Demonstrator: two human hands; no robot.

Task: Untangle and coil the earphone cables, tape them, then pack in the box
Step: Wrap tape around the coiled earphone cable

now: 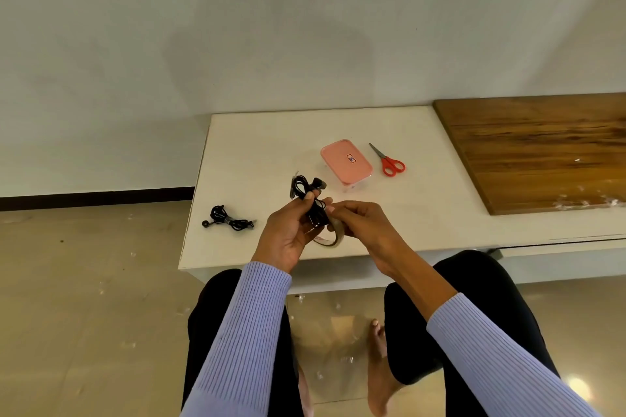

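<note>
Taping step: left hand (288, 230) grips coil (310, 200) near box (346, 161); right hand (364, 223) pinches tape roll (333, 239). Next, likely: scissors (388, 161), right of box.

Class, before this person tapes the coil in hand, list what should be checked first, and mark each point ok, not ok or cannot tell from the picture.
1. Coil held firmly: the left hand grips the black earphone coil above the table. Ok.
2. Tape within reach: the right hand holds the tape roll against the coil. Ok.
3. Tape end freed and stuck to the cable: too small to see. Cannot tell.
4. Scissors ready: the red scissors lie beside the box, unheld. Ok.
5. Box open for packing: the pink box has its lid on. Not ok.
6. Other earphone bundle already coiled on the table; whether it is taped, cannot tell.
</note>
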